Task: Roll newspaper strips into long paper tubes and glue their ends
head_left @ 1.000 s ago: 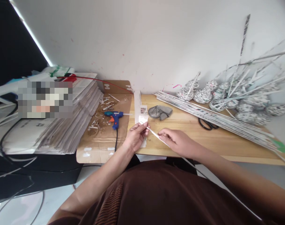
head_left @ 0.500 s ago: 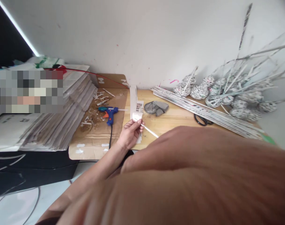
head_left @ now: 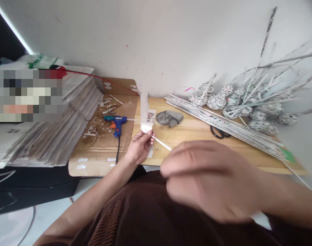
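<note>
My left hand (head_left: 140,145) is closed, its thumb pinching a thin white rolled paper tube (head_left: 161,142) against a printed paper strip (head_left: 147,127) at the table's near side. From there the tube slants toward me and passes out of sight at my right hand (head_left: 204,181). This hand is large, close to the camera and blurred, with its fingers curled together around the tube's near end; the grip itself is hidden. More paper strips (head_left: 144,106) lie flat on the table beyond my left hand.
A blue glue gun (head_left: 117,124) rests on cardboard (head_left: 99,150) with paper scraps. Stacked newspapers (head_left: 60,126) stand left. A grey cloth (head_left: 170,118), black-handled scissors (head_left: 219,132), a bundle of paper tubes (head_left: 222,123) and several woven paper pieces (head_left: 217,99) lie right.
My right hand has drawn back from very near the camera, so its fingers and my dark clothing now show. The left hand keeps its pinch; the view has shifted slightly.
</note>
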{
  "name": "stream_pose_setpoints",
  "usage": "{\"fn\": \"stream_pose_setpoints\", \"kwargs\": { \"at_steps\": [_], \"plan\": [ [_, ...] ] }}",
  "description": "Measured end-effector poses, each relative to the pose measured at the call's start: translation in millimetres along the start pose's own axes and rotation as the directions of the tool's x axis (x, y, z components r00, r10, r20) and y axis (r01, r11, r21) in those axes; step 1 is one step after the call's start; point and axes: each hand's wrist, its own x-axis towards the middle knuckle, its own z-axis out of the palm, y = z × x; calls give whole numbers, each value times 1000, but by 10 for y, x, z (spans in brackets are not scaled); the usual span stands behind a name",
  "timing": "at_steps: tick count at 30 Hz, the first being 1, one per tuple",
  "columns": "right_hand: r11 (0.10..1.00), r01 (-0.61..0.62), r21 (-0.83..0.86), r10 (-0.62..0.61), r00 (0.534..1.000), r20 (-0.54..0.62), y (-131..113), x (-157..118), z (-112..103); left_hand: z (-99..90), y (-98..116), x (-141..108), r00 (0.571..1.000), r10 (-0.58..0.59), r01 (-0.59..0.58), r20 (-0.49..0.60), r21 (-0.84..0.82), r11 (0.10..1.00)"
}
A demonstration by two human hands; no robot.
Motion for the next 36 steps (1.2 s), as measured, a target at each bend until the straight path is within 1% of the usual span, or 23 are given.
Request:
{"fn": "stream_pose_setpoints", "kwargs": {
  "at_steps": [1,2,4,5,8,11,13,14,15,17,19,20,21,22,23,25,26,27,29,31,33,35,36],
  "plan": [
    [998,-36,-42,39,997,61,116,-38,31,-7,-5,8,1000,11,-11,9,-10,1000],
    [983,-142,-117,150,987,57,245,-112,77,-15,-12,17,1000,25,-25,17,-18,1000],
    [899,-347,-268,374,926,56,500,-351,195,-30,-27,35,998,59,-58,24,-24,998],
    [860,-396,-322,439,896,72,607,-495,258,-36,-34,43,997,69,-68,23,-22,997],
    [783,-447,-432,548,824,142,768,-869,409,-37,-44,53,998,67,-67,13,-13,998],
    [741,-506,-441,606,788,113,742,-1001,450,-28,-39,49,998,57,-57,15,-2,998],
    [744,-600,-293,651,750,117,705,-983,426,-27,-37,44,998,61,-61,20,6,998],
    [730,-669,-145,684,710,166,696,-964,406,-29,-37,43,998,64,-64,22,7,998],
    [672,-740,41,709,658,251,697,-947,386,-33,-39,42,997,67,-68,22,7,998],
    [406,-827,389,686,557,468,718,-931,355,-42,-42,43,998,65,-65,20,7,998],
    [134,-824,550,601,509,616,747,-931,339,-49,-46,47,998,59,-59,22,11,998],
    [74,-820,568,576,500,647,757,-929,336,-51,-47,49,998,57,-57,24,13,998],
    [79,-825,560,575,497,651,760,-921,336,-51,-48,50,998,56,-56,26,14,998],
    [151,-837,525,595,501,628,758,-908,337,-50,-48,50,998,57,-57,28,15,998],
    [278,-843,460,633,521,573,752,-891,338,-48,-48,49,998,59,-59,29,18,998],
    [585,-783,213,681,616,395,736,-857,345,-42,-48,45,998,62,-63,27,23,998],
    [697,-716,46,672,674,306,729,-846,350,-40,-48,42,998,64,-65,25,25,998],
    [759,-640,-120,648,724,238,724,-843,356,-38,-49,39,997,68,-68,21,27,997],
    [777,-516,-361,599,782,172,721,-857,371,-37,-52,35,997,75,-76,15,32,997],
    [766,-485,-421,584,799,143,719,-875,382,-36,-56,34,997,81,-81,14,41,996],
    [783,-551,-288,605,782,149,714,-864,386,-32,-58,36,997,80,-80,16,48,996],
    [740,-672,-38,662,717,219,709,-803,391,-24,-59,38,997,74,-75,17,53,996],
    [676,-731,91,687,671,279,710,-753,397,-21,-60,38,997,72,-72,18,55,996]
  ]
}}
